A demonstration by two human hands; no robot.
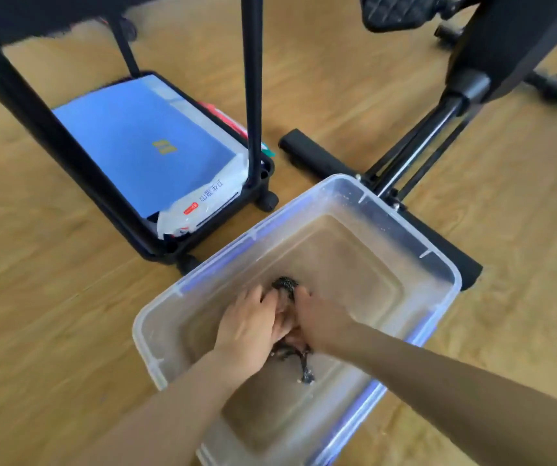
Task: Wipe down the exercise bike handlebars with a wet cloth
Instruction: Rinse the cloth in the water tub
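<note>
Both hands, the left [248, 326] and the right [319, 317], are pictured pressed together in a clear plastic tub [440, 264] of water. Their fingers are curled tightly around a dark wet cloth [285, 284], which is bunched between them (one end shows past the fingertips, another trails below the palms). The tub is set on a wooden floor [35, 297], its far corner against the base of a black exercise bike [492, 45] seen at upper right. At left, a black wheeled cart [166, 250] is loaded with a blue folder [136, 136] and a white packet [210, 200].
</note>
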